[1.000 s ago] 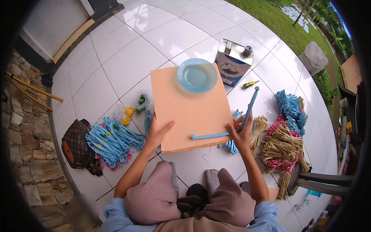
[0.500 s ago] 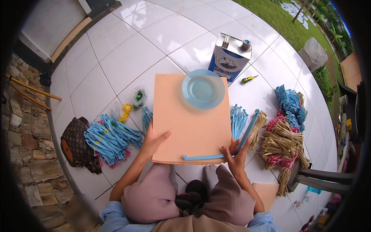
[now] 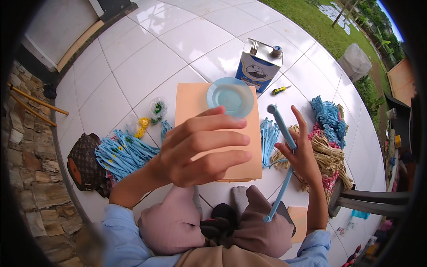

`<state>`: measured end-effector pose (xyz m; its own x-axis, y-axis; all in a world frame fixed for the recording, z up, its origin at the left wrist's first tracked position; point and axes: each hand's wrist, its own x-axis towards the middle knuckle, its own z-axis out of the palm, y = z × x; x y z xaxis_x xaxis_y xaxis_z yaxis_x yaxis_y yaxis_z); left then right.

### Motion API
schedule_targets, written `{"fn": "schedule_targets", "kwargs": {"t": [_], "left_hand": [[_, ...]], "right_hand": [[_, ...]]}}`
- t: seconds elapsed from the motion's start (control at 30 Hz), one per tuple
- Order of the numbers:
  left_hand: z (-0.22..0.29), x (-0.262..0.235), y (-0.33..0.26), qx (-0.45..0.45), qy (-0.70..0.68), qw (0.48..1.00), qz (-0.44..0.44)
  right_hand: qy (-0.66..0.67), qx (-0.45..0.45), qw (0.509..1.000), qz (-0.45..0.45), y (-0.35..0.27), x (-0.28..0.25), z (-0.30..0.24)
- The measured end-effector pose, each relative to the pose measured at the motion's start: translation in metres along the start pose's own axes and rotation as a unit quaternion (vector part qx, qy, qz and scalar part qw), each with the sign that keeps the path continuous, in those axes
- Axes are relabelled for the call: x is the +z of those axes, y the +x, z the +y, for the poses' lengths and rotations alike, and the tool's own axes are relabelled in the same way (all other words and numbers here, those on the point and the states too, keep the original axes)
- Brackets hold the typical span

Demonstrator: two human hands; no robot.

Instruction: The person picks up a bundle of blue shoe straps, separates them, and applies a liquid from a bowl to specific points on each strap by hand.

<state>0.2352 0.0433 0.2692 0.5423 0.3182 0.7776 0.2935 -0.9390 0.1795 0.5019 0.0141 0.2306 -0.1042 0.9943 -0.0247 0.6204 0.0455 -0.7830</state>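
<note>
My left hand [image 3: 200,147] is raised over a peach-coloured board [image 3: 191,100], its fingers apart and nothing visible in them. In my right hand [image 3: 302,153], to the right of the board, a thin light blue strip [image 3: 283,191] with small curled ends is pinched between thumb and fingers. One end of the strip points up and away, while the other hangs down toward my right knee. A shallow translucent blue bowl [image 3: 211,95] rests on the board's far right part. Just right of the board lies a bundle of similar blue strips [image 3: 268,140], beside my right hand.
A blue and white metal can [image 3: 259,69] stands behind the bowl, near a yellow-handled screwdriver [image 3: 279,91]. Piles of blue strips [image 3: 124,153] and beige strips [image 3: 327,153] flank me. A brown bag [image 3: 84,158] is at far left; dark chair legs [image 3: 373,200] jut in from the right.
My left hand has let go of the board's left edge and risen over it. My right hand has lifted the blue strip off the board, up and to the right. The board now rests unheld.
</note>
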Motion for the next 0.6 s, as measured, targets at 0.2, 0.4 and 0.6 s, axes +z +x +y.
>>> {"fn": "schedule_targets", "kwargs": {"t": [0.2,0.4,0.6], "left_hand": [[-0.011,0.082,-0.011,-0.018,0.089,0.985,-0.150],[-0.024,0.112,-0.067,-0.088,0.034,0.974,-0.206],[-0.045,0.100,-0.082,-0.118,0.001,0.972,-0.204]], "right_hand": [[-0.123,-0.086,0.975,-0.166,0.036,0.013,-0.010],[-0.126,-0.075,0.959,-0.242,0.047,0.013,0.004],[0.040,-0.146,0.972,-0.178,0.061,0.011,0.048]]}}
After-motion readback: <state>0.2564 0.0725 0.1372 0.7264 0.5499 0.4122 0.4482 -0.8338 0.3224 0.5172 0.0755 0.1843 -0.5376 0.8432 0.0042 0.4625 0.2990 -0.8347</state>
